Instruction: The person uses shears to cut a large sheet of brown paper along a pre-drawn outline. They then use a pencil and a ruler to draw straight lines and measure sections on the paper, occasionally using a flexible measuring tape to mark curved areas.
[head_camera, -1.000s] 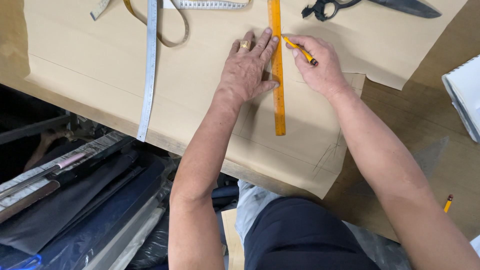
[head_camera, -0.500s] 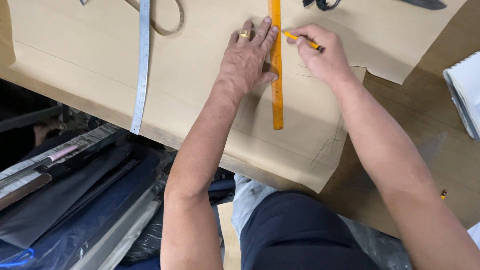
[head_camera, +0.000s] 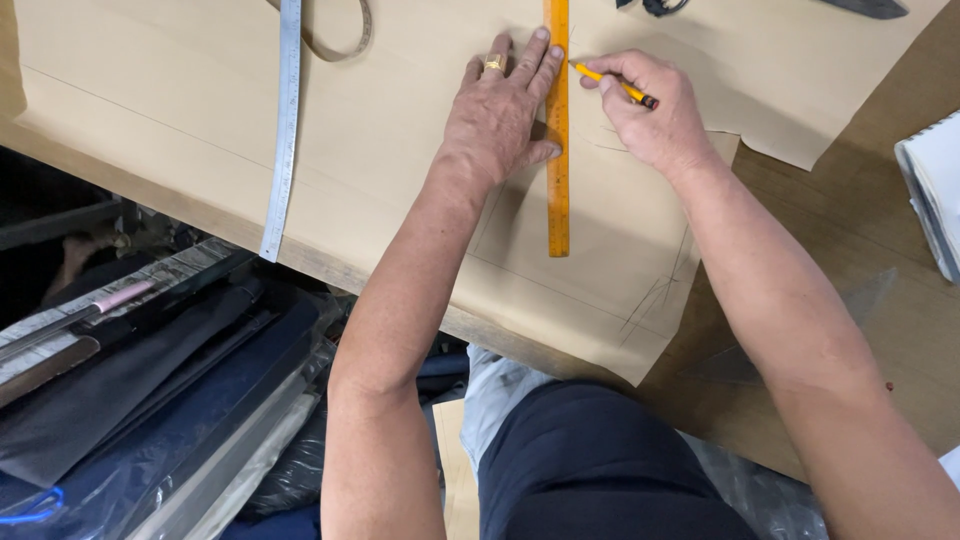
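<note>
My left hand, a ring on one finger, lies flat on a sheet of brown pattern paper and presses against the left edge of an orange ruler. The ruler runs straight away from me and its far end leaves the top of the view. My right hand grips a yellow pencil, whose tip touches the paper just right of the ruler. Faint pencil lines cross the paper near its front right corner.
A steel ruler lies on the paper's left part, a coiled measuring tape beyond it. Scissors handles show at the top edge. A white notebook sits at the right. Dark fabric rolls lie below the table's edge.
Both hands and the pencil have slid a little farther along the ruler, away from me. The view has shifted, so the scissors now sit at the top edge.
</note>
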